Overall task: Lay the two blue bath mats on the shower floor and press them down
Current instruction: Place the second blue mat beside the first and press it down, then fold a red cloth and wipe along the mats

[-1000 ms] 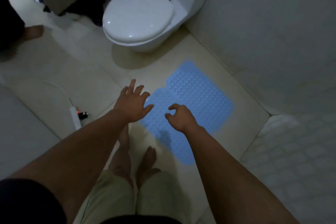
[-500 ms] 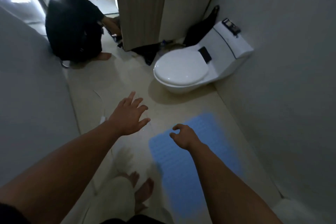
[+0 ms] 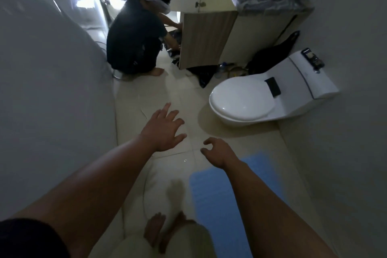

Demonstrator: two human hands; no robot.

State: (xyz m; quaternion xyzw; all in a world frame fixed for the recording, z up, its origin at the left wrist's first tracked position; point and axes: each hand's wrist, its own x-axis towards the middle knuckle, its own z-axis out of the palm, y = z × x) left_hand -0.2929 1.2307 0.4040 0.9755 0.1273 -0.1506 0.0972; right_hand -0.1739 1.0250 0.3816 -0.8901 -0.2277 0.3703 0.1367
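Both hands empty, raised off the floor: left hand [image 3: 162,130] fingers spread, right hand [image 3: 218,154] loosely curled, just above the flat blue rubber bath mat's [image 3: 211,195] near-toilet end. One mat laid beside the white toilet [image 3: 243,100]; second unseen. Next, likely: fetch it

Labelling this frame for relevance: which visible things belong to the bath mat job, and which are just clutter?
Job:
- blue bath mat, flat on the floor; only one is visible
- left hand, fingers spread, holding nothing
- right hand, loosely curled, no grip on anything

Lying about:
- toilet, lid down
- vanity cabinet
- second person crouched at the cabinet
- black bag
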